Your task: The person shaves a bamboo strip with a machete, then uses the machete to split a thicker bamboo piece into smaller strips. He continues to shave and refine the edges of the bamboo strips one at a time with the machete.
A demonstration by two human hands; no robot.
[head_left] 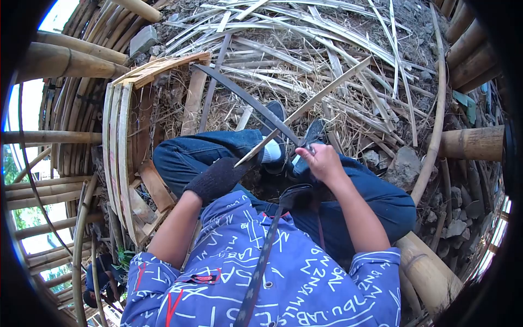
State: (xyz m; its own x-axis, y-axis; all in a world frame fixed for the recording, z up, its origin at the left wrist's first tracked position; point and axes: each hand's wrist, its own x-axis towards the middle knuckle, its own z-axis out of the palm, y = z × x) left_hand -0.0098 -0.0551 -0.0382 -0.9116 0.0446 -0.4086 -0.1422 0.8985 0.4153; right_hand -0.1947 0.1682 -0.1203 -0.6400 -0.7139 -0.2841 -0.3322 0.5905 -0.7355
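Observation:
My left hand (218,179), in a dark knitted glove, is closed around the near end of a pale bamboo strip (321,95). The strip slants up and away to the right over my shoes. Bare, my right hand (322,162) grips the handle of a machete (239,97), thumb laid along the top. Its long dark blade points up and left, crossing the strip just ahead of my right hand. Both hands are above my bent legs in blue jeans (376,182). A dark strap (261,267) hangs down over my patterned shirt.
Many split bamboo strips (283,27) lie scattered on the ground ahead. To my left stands a wooden frame of curved slats (117,152). Thick bamboo poles (474,143) and stones (406,169) are on the right. Another person (101,280) is partly visible at the lower left.

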